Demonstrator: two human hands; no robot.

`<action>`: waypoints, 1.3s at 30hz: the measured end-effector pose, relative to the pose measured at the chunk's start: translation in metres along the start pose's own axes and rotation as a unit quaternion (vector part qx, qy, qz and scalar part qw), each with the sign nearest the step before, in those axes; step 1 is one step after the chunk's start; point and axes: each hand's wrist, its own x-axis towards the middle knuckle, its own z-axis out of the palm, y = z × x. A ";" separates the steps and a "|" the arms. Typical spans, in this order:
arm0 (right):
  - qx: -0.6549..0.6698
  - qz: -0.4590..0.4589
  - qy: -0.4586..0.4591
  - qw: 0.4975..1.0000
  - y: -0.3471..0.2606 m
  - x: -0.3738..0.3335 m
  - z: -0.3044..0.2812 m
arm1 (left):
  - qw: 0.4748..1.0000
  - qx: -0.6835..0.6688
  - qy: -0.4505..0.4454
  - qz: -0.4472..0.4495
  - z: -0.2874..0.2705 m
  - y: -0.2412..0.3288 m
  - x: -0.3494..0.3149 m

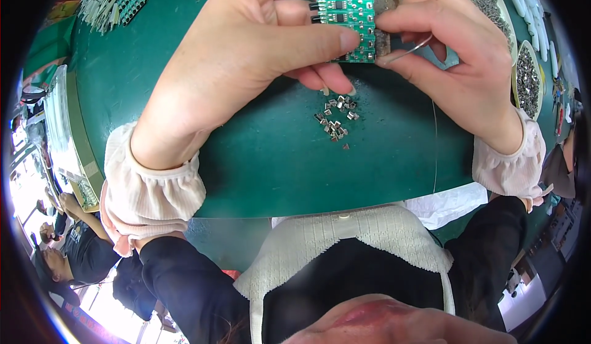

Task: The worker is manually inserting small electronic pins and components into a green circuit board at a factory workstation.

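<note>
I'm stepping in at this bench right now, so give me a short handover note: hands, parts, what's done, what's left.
Left hand: pinches the green circuit board strip between thumb and fingers, above the green mat.
Right hand: grips the strip's right edge, with a thin metal wire at its fingertips.
Parts: small metal pieces lie in a loose pile under the hands; bowls of metal parts stand at the right.
Done: cannot tell how far the strip is fitted.
Left: the loose pile is unused.
</note>
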 end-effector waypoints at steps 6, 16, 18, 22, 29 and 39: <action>0.022 0.003 0.027 0.999 -0.010 -0.003 -0.001 | 0.999 -0.050 -0.003 0.010 0.004 0.002 -0.001; 0.097 0.036 0.053 0.993 -0.005 -0.007 0.005 | 0.993 -0.022 0.059 0.097 0.003 -0.001 0.005; 0.108 0.012 0.046 0.993 0.000 -0.009 0.002 | 0.991 -0.042 0.067 0.111 0.003 -0.001 0.006; 0.148 -0.017 0.063 0.987 0.000 -0.010 0.004 | 0.987 -0.042 0.084 0.131 0.003 0.000 0.005; 0.173 -0.057 0.107 0.977 0.010 -0.012 0.013 | 0.978 -0.071 0.044 0.193 -0.005 -0.009 0.008; 0.152 -0.009 0.123 0.981 -0.002 -0.010 0.020 | 0.981 -0.046 0.091 0.167 0.004 0.001 0.002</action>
